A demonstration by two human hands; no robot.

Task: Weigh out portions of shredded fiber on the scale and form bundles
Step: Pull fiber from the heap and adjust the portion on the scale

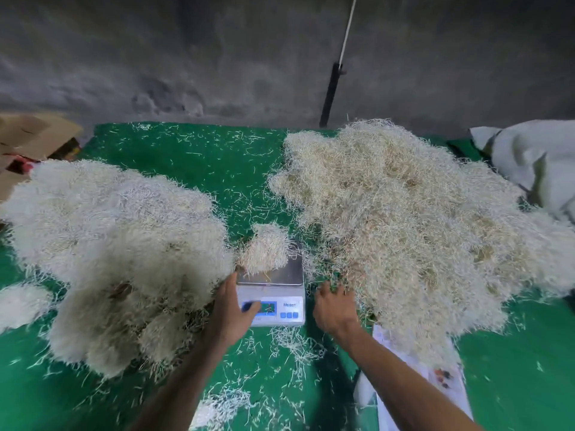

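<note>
Weighing a fiber clump point(264, 248) on the scale point(273, 293).
Left hand point(231, 309) lying open against scale front; right hand point(334, 307) digging into loose pile point(404, 219), grip unclear.

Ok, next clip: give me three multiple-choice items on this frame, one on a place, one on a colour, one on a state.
1. The small tuft of pale shredded fiber lies: A on the scale's steel platform, B in the cardboard box, C on the white sack.
2. The table cover is: A red, B green, C black.
3. The right hand is: A idle in the air, B holding a pen, C reaching into the large loose fiber heap.

A: it sits on the white digital scale.
B: green shows between heaps.
C: fingers enter the heap's edge.
</note>
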